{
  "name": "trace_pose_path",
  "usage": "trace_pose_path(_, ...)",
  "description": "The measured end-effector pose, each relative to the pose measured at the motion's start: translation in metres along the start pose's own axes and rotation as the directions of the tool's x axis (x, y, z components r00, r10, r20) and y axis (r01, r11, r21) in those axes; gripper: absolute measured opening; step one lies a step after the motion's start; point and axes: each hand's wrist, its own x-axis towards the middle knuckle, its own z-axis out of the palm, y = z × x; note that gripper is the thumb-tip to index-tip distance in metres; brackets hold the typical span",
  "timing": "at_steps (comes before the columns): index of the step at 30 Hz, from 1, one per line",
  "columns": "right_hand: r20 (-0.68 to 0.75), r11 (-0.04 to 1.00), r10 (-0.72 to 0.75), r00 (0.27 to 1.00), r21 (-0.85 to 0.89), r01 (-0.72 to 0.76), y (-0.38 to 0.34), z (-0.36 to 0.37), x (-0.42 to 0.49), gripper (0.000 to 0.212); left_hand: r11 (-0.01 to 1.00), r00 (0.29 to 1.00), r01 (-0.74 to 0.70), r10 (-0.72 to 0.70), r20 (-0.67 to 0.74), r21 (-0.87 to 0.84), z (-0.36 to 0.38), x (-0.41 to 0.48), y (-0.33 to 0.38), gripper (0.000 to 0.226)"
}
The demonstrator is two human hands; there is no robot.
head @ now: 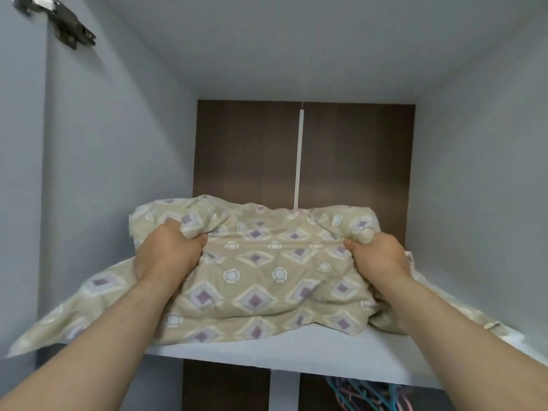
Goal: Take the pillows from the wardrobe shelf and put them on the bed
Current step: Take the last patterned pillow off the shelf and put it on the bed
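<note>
A beige pillow [255, 274] with purple diamonds and white rings lies on the white wardrobe shelf [296, 354]. Its loose cover spreads over the shelf's left and right edges. My left hand [167, 250] grips the pillow's upper left part, fingers bunched into the fabric. My right hand [378, 253] clutches the upper right corner. Both arms reach up and forward from below. Whether another pillow lies beneath or behind this one is hidden.
The compartment has grey side walls [103, 173] and a dark brown back panel [252, 149] with a white vertical strip [299, 155]. A door hinge [74, 31] sits top left. Coloured hangers [364, 393] show below the shelf at right.
</note>
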Motion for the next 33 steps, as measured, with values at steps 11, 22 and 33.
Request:
trace_pose_path(11, -0.222, 0.963, -0.126, 0.967, 0.208, 0.173, -0.011, -0.133, -0.098, 0.041, 0.967, 0.932, -0.200, 0.137, -0.337, -0.159, -0.153, -0.118, 0.036, 0.037)
trace_pose_path(22, -0.119, 0.907, -0.186, 0.975, 0.360, 0.217, -0.019, -0.215, -0.261, 0.039, 0.985, 0.908, -0.157, 0.115, -0.404, -0.071, -0.326, -0.249, -0.004, 0.032)
trace_pose_path(33, -0.073, 0.801, -0.295, 0.953, 0.525, 0.289, -0.054, -0.273, -0.420, 0.039, 0.994, 0.869, -0.081, 0.036, -0.493, -0.070, -0.503, -0.366, -0.060, 0.027)
